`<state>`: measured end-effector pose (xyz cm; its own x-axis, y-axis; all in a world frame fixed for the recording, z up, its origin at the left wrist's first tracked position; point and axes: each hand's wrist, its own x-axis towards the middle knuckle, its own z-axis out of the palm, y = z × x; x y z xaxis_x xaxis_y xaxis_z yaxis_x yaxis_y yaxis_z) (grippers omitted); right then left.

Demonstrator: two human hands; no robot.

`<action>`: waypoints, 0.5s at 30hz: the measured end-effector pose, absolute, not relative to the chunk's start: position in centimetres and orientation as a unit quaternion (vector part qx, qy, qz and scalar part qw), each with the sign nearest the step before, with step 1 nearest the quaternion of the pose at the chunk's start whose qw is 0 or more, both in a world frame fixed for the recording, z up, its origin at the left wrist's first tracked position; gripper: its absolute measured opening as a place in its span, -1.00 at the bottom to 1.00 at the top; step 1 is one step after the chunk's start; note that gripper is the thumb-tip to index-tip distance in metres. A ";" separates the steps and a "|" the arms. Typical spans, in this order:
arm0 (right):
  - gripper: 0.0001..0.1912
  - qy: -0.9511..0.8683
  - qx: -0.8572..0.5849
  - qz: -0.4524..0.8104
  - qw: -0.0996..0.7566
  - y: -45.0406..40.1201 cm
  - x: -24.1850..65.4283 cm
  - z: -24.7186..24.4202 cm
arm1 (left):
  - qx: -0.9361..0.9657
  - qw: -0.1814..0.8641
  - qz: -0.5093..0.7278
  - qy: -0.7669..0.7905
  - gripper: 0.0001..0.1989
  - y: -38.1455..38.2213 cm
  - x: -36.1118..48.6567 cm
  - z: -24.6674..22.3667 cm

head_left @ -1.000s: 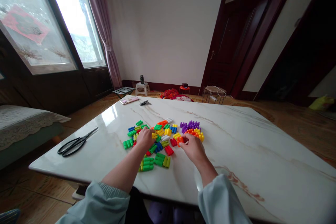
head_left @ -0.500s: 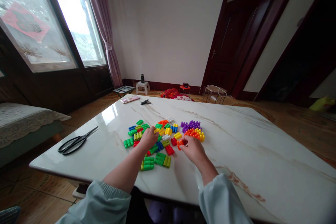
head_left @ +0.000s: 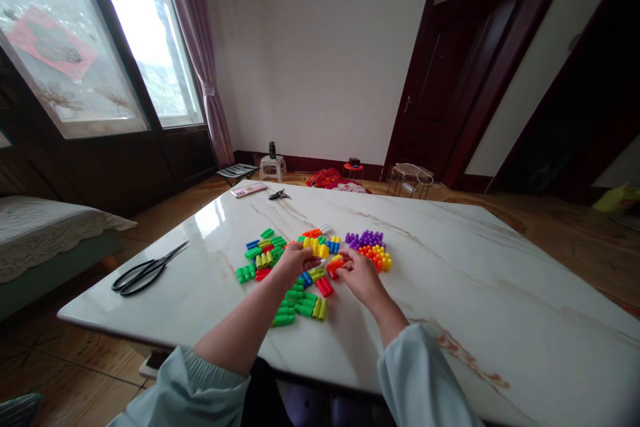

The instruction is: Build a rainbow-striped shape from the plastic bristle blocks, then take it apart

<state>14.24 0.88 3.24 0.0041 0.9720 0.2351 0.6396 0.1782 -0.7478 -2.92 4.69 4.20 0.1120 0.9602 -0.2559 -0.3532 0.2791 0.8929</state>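
Colourful plastic peg-shaped building blocks are heaped at the middle of the table. My left hand (head_left: 294,263) is closed at the heap, its fingertips on a yellow block (head_left: 317,247). My right hand (head_left: 361,275), a short way to the right, pinches an orange block (head_left: 334,266) between thumb and fingers. Several green blocks (head_left: 285,312) lie nearest to me, with a red block (head_left: 325,287) just above them. Beyond my right hand stand a purple group (head_left: 365,239) and an orange and yellow group (head_left: 376,257) of joined blocks.
Long-handled black scissors (head_left: 149,270) rest on the marble-patterned table (head_left: 480,280) at the left. Dark pliers or clippers (head_left: 279,195) and a pink phone-like object (head_left: 249,190) lie at the far edge. Stools (head_left: 273,167) stand on the floor behind.
My right hand has moved left with the orange block, closer to my left hand. My left hand has shifted slightly right, and the yellow block now shows at its fingertips.
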 end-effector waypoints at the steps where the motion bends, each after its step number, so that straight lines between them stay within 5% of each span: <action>1: -0.62 -0.660 -0.575 0.240 0.419 0.9 13.9 3.4 | 0.342 0.668 0.495 0.437 -0.95 4.5 -2.9 4.4; 5: -0.75 -0.649 -0.525 0.259 0.486 0.5 12.9 4.3 | 0.365 0.695 0.472 0.401 -0.94 4.1 -2.7 4.9; 15: -0.76 -0.635 -0.566 0.217 0.479 -0.1 13.2 4.6 | 0.431 0.662 0.456 0.410 -0.61 3.7 -1.8 4.3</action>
